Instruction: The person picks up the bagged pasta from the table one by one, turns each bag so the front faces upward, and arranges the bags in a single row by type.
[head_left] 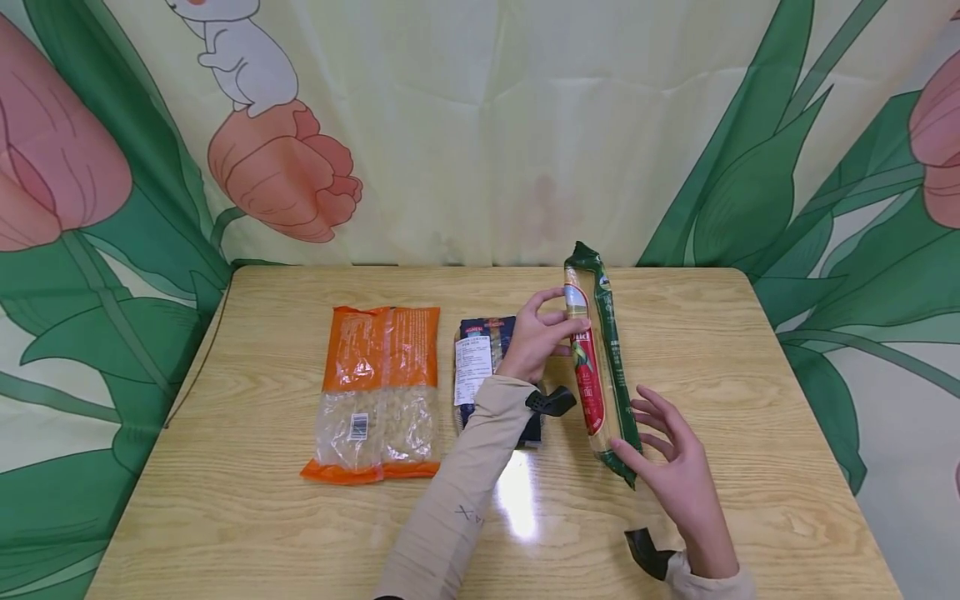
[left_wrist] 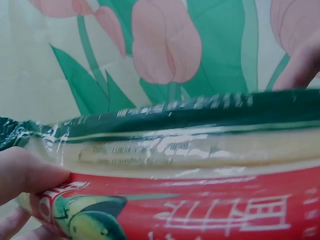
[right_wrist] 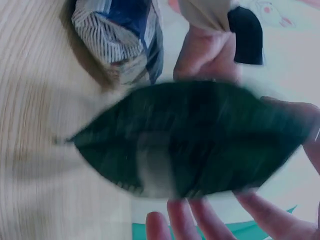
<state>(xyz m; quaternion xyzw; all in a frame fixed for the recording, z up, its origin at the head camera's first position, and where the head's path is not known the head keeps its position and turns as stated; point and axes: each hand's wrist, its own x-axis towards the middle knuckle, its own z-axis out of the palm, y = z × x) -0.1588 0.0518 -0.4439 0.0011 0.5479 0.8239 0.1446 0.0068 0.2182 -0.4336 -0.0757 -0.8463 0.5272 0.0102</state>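
Observation:
A long thin noodle packet (head_left: pixel 594 375), red and green with pale noodles inside, lies lengthwise on the wooden table (head_left: pixel 225 500), right of centre. My left hand (head_left: pixel 538 332) grips its far half, the thumb on the red label and fingers curled over the green side. Up close, the left wrist view fills with the packet (left_wrist: pixel 200 150), my thumb (left_wrist: pixel 25 175) at its left. My right hand (head_left: pixel 671 462) has its fingers spread and nearly straight against the packet's near end. The right wrist view shows that blurred green end (right_wrist: pixel 190 140) with my fingers (right_wrist: pixel 200 220) below it.
An orange and clear bag of pasta (head_left: pixel 378 392) lies left of centre. A dark blue packet with a white label (head_left: pixel 480 358) sits beside it, partly under my left forearm. A tulip-print curtain (head_left: pixel 480 125) hangs behind the table and along both its sides.

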